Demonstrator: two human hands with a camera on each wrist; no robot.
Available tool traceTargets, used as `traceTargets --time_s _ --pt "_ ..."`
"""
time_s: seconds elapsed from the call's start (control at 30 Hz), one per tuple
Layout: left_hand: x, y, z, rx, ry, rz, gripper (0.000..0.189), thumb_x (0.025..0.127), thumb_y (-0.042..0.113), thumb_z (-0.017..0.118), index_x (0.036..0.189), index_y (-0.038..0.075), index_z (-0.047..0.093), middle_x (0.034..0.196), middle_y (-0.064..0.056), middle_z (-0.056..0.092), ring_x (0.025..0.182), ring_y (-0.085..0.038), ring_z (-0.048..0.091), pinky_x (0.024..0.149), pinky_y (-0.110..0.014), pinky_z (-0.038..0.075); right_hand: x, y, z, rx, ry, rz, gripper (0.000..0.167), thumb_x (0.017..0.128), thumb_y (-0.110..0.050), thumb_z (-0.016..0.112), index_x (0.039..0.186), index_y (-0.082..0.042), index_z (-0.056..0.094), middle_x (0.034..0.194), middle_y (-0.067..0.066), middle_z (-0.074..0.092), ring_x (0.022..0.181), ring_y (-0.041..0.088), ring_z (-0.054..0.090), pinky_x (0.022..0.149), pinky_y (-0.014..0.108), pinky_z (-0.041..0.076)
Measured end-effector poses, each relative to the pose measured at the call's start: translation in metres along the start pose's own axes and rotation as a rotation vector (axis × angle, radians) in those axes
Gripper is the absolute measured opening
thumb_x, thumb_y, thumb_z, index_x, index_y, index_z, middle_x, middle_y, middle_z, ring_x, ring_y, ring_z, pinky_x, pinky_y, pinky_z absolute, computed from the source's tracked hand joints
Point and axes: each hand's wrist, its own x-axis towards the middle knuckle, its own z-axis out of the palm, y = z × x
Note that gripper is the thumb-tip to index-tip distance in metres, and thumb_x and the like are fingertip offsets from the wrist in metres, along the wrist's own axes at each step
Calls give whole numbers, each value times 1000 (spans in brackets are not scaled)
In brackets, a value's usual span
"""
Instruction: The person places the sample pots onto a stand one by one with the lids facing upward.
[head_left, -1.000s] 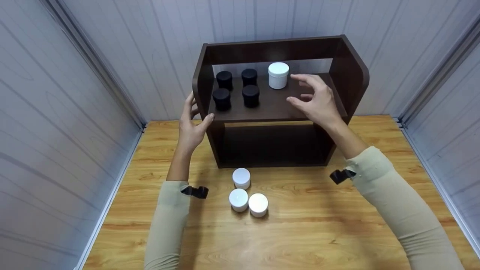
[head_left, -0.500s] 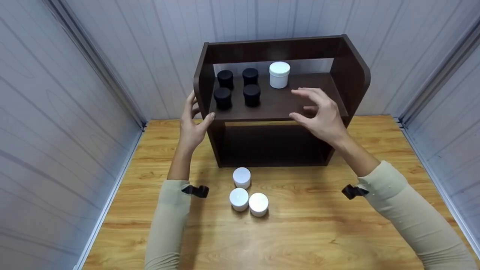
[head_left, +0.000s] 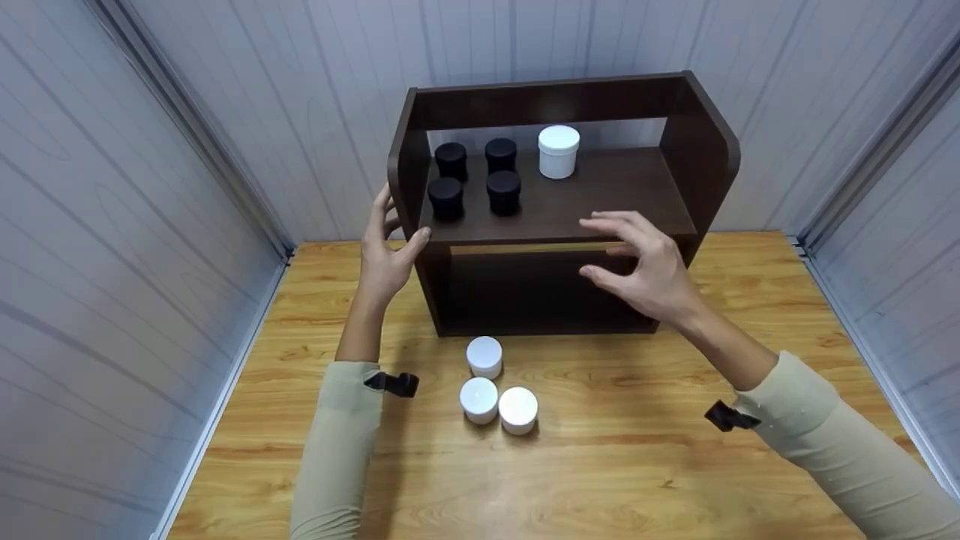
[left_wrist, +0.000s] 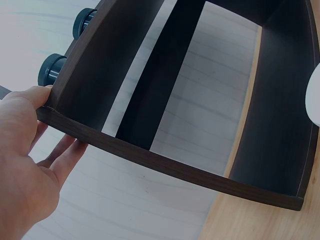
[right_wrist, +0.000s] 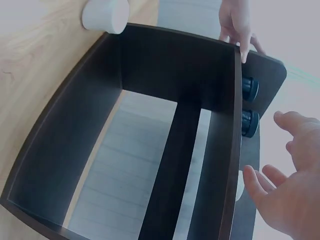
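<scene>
A dark brown two-tier shelf [head_left: 547, 105] stands at the back of the wooden table. My left hand [head_left: 386, 259] holds its left side panel, thumb at the front edge of the upper board and fingers round the outside. In front of the shelf's right half, my right hand [head_left: 649, 266] hovers with fingers spread and nothing in them. On the upper board, a white lidded jar [head_left: 558, 154] sits right of several black lidded jars [head_left: 504, 193], which are grouped in two rows. The left wrist view shows the left fingers [left_wrist: 67, 157] behind the panel.
Three white lidded jars [head_left: 478, 400] stand close together on the table [head_left: 600, 465], in front of the shelf's left half. Pale panelled walls [head_left: 135, 247] enclose the table on the left, right and back.
My right hand has drawn back from beside the white jar on the upper board, moving down and toward me. The left hand keeps its place on the side panel.
</scene>
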Motion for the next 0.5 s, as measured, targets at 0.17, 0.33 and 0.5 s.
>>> traceTargets --time_s 0.17,0.33,0.5 --pt "0 2 0 1 -2 -15 80 102 4 78 173 6 40 167 -25 52 139 -49 64 121 -63 50 -14 1 2 -5 -23 -17 60 91 -1 93 147 -5 73 156 18 67 145 31 65 104 12 57" --pt "0 4 0 7 -2 -27 81 102 4 77 174 6 38 169 -24 51 140 -48 64 118 -62 52 -29 4 4 -12 -43 -21 58 90 -2 94 145 -6 75 154 16 68 141 30 67 104 12 57" --pt "-1 5 0 6 -4 -31 82 102 4 77 174 6 37 169 -24 51 140 -47 64 117 -59 53 -47 11 10 -20 -63 -46 56 90 -2 94 143 -9 77 152 15 70 139 31 68 105 10 56"
